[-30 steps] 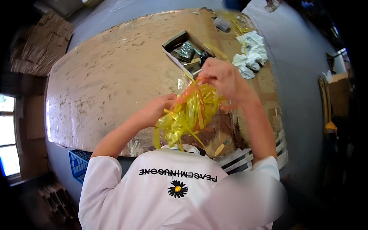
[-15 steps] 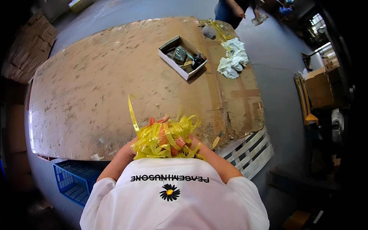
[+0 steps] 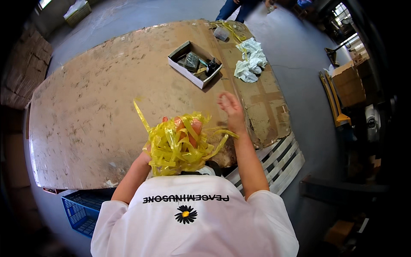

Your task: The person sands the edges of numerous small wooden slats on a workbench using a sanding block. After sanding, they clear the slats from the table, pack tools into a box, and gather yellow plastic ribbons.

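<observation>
In front of my chest is a tangled bundle of shiny yellow plastic strips (image 3: 173, 150), with one long end sticking up at its left. Orange-red patches show among the strips; what they are I cannot make out. My left hand (image 3: 147, 150) grips the bundle from the left side, its fingers mostly hidden under the strips. Raised over the table to the right of the bundle, my right hand (image 3: 232, 109) holds nothing. Its fingers are loosely bent, apart and slightly blurred. A loose strip reaches from the bundle to my right forearm.
The worn cardboard-covered table (image 3: 98, 103) bears a white open box (image 3: 195, 81) of small items, crumpled white cloth or paper (image 3: 250, 62) and a clear cup (image 3: 221, 34). Below it are a blue crate (image 3: 83, 212) and a white slatted pallet (image 3: 282, 167). Another person (image 3: 235, 10) stands beyond.
My right hand has come out of the bundle and moved up and to the right. The bundle stays at my left hand, one strip now trailing right. The other person has shifted left.
</observation>
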Available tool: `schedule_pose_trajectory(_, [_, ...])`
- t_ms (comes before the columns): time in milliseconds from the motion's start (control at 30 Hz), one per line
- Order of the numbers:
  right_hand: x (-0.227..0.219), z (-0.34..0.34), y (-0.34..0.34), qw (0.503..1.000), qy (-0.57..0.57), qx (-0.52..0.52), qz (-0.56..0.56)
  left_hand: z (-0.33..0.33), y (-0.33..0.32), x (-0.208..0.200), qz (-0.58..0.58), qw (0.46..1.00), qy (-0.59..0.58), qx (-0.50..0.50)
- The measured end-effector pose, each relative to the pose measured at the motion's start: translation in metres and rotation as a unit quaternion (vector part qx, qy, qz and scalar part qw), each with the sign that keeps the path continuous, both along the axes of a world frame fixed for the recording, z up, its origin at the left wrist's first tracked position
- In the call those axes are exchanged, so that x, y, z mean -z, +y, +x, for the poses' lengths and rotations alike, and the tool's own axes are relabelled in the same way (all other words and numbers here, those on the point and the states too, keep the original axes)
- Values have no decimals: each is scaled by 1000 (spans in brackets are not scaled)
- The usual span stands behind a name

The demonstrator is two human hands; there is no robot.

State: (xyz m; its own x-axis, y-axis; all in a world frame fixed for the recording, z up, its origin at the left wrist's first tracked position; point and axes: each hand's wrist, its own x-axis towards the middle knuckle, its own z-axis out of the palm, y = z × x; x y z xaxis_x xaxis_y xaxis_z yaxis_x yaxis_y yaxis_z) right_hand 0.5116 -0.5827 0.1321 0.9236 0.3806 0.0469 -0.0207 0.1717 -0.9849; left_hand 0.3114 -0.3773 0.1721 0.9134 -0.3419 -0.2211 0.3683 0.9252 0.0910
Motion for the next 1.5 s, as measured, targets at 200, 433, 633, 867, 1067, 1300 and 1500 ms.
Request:
schedule_pose_trajectory(200, [-32, -42, 24, 842, 267, -452, -128, 52, 29, 19, 109, 986, -36, -121])
schedule_pose_trajectory(433, [-4, 97, 21, 921, 35, -314, -229, 94, 134, 170, 645, 636, 123, -405])
schedule_pose_trajectory(633, [16, 362, 50, 953, -130, 24, -272, 98, 145, 264, 919, 114, 236, -296])
schedule_pose_trajectory(867, [76, 522, 138, 776, -273, 18, -568, 98, 137, 248, 896, 216, 232, -311])
schedule_pose_trajectory(1067, [140, 555, 176, 735, -305, -17, -606, 105, 132, 244, 756, 413, 245, -446])
schedule_pose_trajectory(1300, [128, 534, 158, 785, -221, -55, -576, 104, 131, 233, 922, 174, 195, -286])
schedule_pose_trajectory(1500, [35, 435, 153, 909, -194, -151, -336, 104, 131, 228, 850, 305, 245, -352])
